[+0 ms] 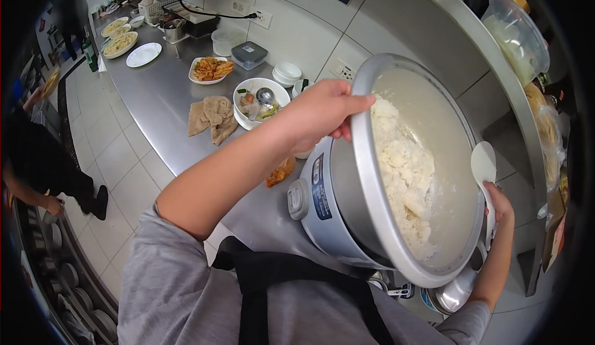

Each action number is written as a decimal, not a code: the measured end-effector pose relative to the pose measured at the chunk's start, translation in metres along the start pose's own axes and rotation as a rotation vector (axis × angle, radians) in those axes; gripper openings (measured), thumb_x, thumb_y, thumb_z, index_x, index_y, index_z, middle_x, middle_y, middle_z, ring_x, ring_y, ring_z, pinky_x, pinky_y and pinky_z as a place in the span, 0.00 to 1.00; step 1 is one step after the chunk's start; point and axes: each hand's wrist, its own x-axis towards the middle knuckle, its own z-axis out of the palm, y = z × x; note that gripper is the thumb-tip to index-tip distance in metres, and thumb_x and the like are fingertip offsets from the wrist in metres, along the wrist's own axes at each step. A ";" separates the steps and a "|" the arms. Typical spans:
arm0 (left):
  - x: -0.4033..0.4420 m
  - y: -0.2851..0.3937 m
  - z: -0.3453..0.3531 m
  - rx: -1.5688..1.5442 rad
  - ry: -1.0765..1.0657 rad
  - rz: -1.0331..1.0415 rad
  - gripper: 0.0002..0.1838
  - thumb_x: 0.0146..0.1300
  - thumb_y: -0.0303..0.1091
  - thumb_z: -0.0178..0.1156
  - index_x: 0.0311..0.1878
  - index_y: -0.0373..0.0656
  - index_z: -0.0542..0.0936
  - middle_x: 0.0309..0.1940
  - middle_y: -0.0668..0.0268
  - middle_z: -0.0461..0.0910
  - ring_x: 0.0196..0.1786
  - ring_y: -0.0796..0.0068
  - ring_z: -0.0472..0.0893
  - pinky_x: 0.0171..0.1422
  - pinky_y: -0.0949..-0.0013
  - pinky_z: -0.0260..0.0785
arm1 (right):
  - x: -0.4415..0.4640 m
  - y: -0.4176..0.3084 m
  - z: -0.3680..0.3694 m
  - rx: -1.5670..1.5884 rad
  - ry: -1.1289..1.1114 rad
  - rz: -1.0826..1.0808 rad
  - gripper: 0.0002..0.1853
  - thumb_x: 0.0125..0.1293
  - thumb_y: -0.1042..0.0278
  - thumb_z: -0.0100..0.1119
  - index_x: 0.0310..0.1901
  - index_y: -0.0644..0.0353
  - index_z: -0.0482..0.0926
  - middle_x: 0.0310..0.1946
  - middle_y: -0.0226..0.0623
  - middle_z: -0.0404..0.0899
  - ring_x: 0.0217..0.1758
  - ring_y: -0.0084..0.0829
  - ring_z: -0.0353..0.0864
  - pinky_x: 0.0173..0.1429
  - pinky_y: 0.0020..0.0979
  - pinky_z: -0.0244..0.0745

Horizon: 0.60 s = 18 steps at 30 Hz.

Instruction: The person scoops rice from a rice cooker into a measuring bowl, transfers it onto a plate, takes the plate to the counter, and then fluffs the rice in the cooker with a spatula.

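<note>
My left hand (pixel 325 110) is closed on the rim of a large metal rice pot (pixel 449 109), with the thumb over the edge. The pot is tilted toward me, and white cooked rice (pixel 403 165) lies along its inner left side. Below and behind it stands the rice cooker body (pixel 328 205), partly hidden by the pot. At the pot's right side, my right hand (pixel 499 203) is closed around the handle of a white rice paddle (pixel 484 162). Its fingers are partly hidden, and I cannot tell whether they also grip the rim.
A white bowl with a ladle (pixel 265 97), a brown cloth (pixel 212 117) and a dish of orange-red food (pixel 211 70) sit on the steel counter (pixel 145 78). A shelf (pixel 527 97) curves overhead at right. Another person (pixel 40 153) stands at the left.
</note>
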 end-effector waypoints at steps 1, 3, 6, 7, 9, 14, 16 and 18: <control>-0.003 0.004 -0.001 0.004 0.003 0.011 0.15 0.64 0.44 0.59 0.36 0.41 0.73 0.22 0.72 0.73 0.19 0.88 0.68 0.19 0.83 0.55 | -0.003 0.001 0.003 0.077 -0.004 -0.034 0.17 0.64 0.53 0.50 0.36 0.62 0.76 0.16 0.32 0.74 0.06 0.21 0.63 0.08 0.23 0.56; -0.010 0.017 -0.002 0.020 0.045 0.042 0.15 0.64 0.44 0.59 0.36 0.40 0.73 0.21 0.73 0.71 0.18 0.89 0.66 0.18 0.84 0.54 | -0.019 -0.007 0.006 0.131 0.013 -0.059 0.18 0.64 0.54 0.51 0.36 0.63 0.76 0.16 0.32 0.75 0.06 0.21 0.63 0.08 0.23 0.56; -0.035 0.032 -0.005 0.032 0.125 0.081 0.16 0.64 0.45 0.59 0.36 0.39 0.74 0.21 0.75 0.70 0.17 0.90 0.64 0.17 0.85 0.53 | -0.041 -0.021 0.006 0.214 -0.003 -0.138 0.18 0.65 0.55 0.52 0.35 0.65 0.77 0.16 0.32 0.75 0.05 0.21 0.63 0.08 0.22 0.56; -0.047 0.042 -0.010 0.023 0.146 0.085 0.16 0.65 0.45 0.59 0.36 0.39 0.75 0.21 0.75 0.71 0.17 0.91 0.63 0.17 0.85 0.53 | -0.050 -0.033 0.005 0.230 -0.030 -0.176 0.18 0.65 0.55 0.51 0.34 0.65 0.77 0.15 0.33 0.74 0.05 0.21 0.62 0.08 0.22 0.55; -0.079 0.056 -0.008 0.084 0.198 0.080 0.15 0.66 0.45 0.57 0.35 0.40 0.75 0.21 0.75 0.71 0.16 0.92 0.63 0.17 0.85 0.53 | -0.054 -0.049 0.008 0.212 -0.057 -0.226 0.18 0.65 0.55 0.51 0.34 0.65 0.77 0.15 0.32 0.74 0.05 0.20 0.62 0.08 0.22 0.56; -0.165 0.061 -0.027 0.034 0.525 0.150 0.17 0.68 0.44 0.54 0.41 0.37 0.77 0.27 0.71 0.77 0.23 0.88 0.73 0.25 0.82 0.66 | -0.081 -0.115 0.053 0.034 -0.261 -0.419 0.18 0.64 0.56 0.53 0.32 0.67 0.77 0.16 0.32 0.74 0.08 0.19 0.65 0.11 0.22 0.57; -0.205 0.053 -0.053 0.015 0.653 0.149 0.18 0.68 0.44 0.54 0.43 0.36 0.76 0.29 0.70 0.78 0.28 0.85 0.76 0.32 0.80 0.70 | -0.100 -0.150 0.085 -0.053 -0.330 -0.494 0.19 0.64 0.56 0.53 0.33 0.68 0.78 0.16 0.32 0.74 0.09 0.19 0.65 0.13 0.22 0.59; -0.243 0.051 -0.058 0.009 0.789 0.169 0.18 0.68 0.45 0.54 0.44 0.35 0.76 0.30 0.69 0.79 0.29 0.84 0.77 0.32 0.79 0.70 | -0.111 -0.185 0.121 -0.136 -0.407 -0.568 0.19 0.64 0.56 0.53 0.34 0.69 0.78 0.16 0.32 0.75 0.08 0.18 0.66 0.13 0.22 0.60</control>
